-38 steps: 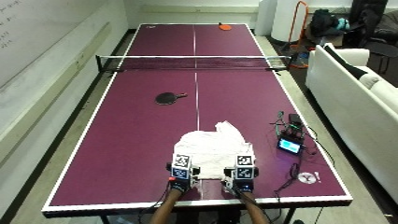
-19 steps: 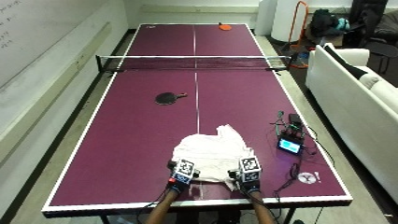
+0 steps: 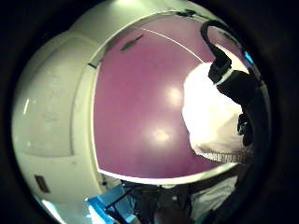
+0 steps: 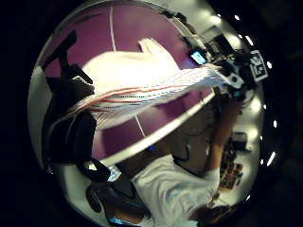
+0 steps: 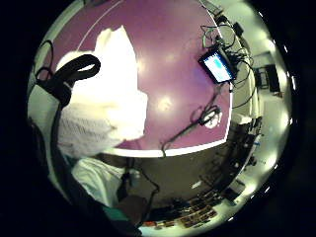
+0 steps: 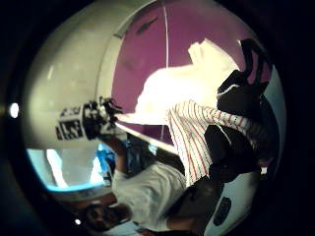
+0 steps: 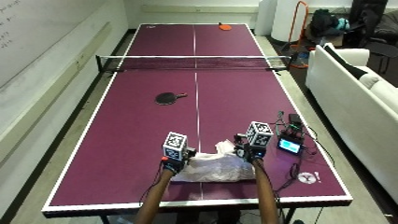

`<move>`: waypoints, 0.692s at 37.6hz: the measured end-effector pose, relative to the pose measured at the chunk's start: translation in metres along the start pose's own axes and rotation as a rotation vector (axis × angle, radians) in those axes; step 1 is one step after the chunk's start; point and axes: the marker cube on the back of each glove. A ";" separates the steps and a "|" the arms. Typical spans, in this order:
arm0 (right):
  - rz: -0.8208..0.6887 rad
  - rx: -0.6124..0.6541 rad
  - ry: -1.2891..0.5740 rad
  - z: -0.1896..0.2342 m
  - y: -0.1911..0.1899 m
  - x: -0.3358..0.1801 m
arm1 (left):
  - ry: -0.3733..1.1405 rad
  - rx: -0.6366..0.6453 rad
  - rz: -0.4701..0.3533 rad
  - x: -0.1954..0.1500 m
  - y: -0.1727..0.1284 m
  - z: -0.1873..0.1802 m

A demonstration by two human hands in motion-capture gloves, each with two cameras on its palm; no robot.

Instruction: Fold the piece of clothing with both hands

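Now gripping the garment (image 7: 214, 168), both hands: left hand (image 7: 174, 163) pinching its left edge, right hand (image 7: 250, 152) pinching its right edge, striped hem stretched between them. Lying white and bunched on the desk (image 7: 124, 140) near its front edge, well apart from the paddle (image 7: 169, 97).

Garment (image 7: 214, 167): white, thin red stripes along its held edge. Table (image 7: 137, 121): purple, white border and centre line. Paddle (image 7: 167, 98) black; far-edge paddle (image 7: 224, 27) orange. Gloves black.
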 end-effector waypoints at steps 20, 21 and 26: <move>0.110 -0.013 -0.034 0.058 -0.059 -0.018 | -0.057 -0.094 -0.174 0.006 -0.012 0.020; 0.103 0.052 -0.082 0.057 -0.056 -0.016 | -0.051 -0.047 -0.192 0.003 -0.013 0.020; 0.094 0.257 -0.296 0.047 -0.027 0.001 | -0.110 0.305 -0.253 -0.017 -0.020 0.010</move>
